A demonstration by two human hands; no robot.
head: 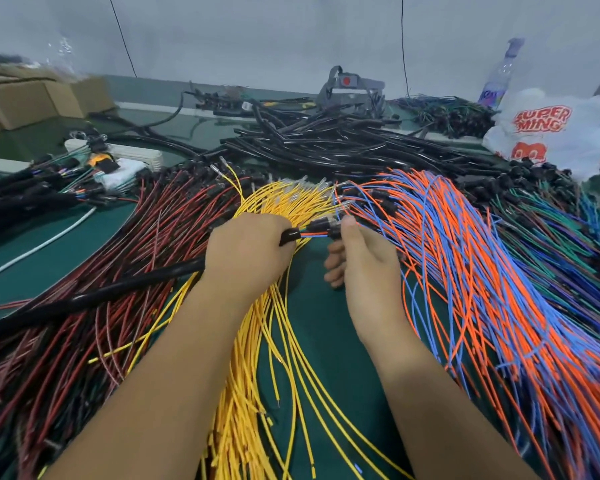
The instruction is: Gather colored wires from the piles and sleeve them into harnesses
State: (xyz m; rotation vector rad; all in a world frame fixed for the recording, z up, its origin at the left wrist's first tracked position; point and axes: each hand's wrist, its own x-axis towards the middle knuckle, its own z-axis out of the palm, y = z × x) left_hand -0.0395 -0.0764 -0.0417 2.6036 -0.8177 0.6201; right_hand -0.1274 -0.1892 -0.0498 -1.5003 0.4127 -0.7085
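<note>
While L hand (246, 251) grips black sleeve (94, 296) | wires (314, 230) betw. hands, R (361, 258) pinching

Cardboard boxes (32, 102) far left, plastic bottle (499, 77) — printed bag (551, 133) far right
</note>
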